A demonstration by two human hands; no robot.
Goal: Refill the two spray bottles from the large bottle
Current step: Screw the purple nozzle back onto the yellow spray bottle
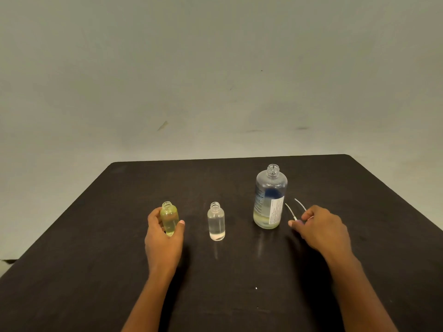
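My left hand (164, 238) grips a small yellow-tinted spray bottle (169, 218) that stands upright on the dark table (96, 259) with its neck uncapped. A small clear spray bottle (216, 221), also uncapped, stands just right of it with clear liquid inside. Further right stands the large clear bottle (269, 197), labelled, uncapped, with a little yellowish liquid at its bottom. My right hand (318, 227) lies on the table right of the large bottle, its fingers curled over the spray tops, whose two thin white dip tubes (291, 210) stick out toward the large bottle.
The table's far edge runs just behind the large bottle, against a plain grey wall (215, 80). Bare dark tabletop stretches to the left, right and front of the bottles.
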